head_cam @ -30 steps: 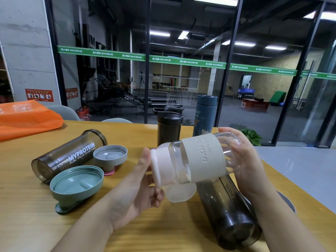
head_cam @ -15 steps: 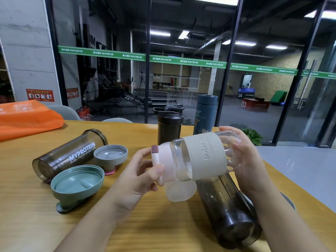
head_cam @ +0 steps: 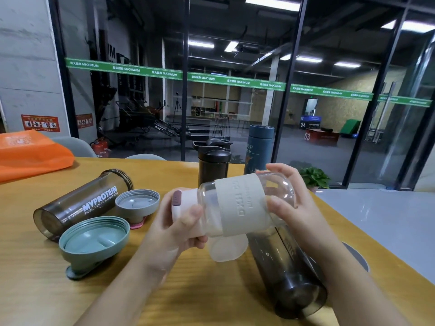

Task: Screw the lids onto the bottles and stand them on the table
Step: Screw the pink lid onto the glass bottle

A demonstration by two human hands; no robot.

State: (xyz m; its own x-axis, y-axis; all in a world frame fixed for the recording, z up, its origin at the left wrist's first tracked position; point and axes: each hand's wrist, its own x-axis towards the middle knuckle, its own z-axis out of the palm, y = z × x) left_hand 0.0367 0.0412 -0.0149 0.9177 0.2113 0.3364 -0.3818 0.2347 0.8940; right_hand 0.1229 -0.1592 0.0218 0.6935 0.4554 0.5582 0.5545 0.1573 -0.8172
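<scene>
Held sideways above a wooden table (head_cam: 211, 302): a clear bottle (head_cam: 244, 203) with a pale sleeve embossed with letters too soft to read in full. Left hand (head_cam: 174, 229) curled round the pink lid (head_cam: 186, 203) at the bottle's mouth, fingers wrapped over it. Right hand (head_cam: 289, 198) clasping the bottle's rounded base, fingers spread and bent around it.

Lying on the table at left: a smoky dark shaker (head_cam: 82, 203), open mouth toward the back, printed "MYPROTEIN" in white with "FUEL YOUR AMBITION" beneath. Just beside it, upside down: a grey lid (head_cam: 137, 203) and, nearer, a larger green lid (head_cam: 94, 241). Beneath the held bottle, on its side: another dark bottle (head_cam: 287, 274), and a frosted cap (head_cam: 226, 249) touching it. Standing upright at the far edge: a black bottle (head_cam: 213, 161) with lid on and a blue flask (head_cam: 257, 149), also capped. At far left, an orange bag (head_cam: 30, 151).

Behind, a glass wall (head_cam: 235, 102) crossed by a green strip repeating "MAXIMUM"; beyond it a dim gym with ceiling lights and a red box marked "03". A red notice (head_cam: 40, 123) on the concrete wall at left, writing unreadable.
</scene>
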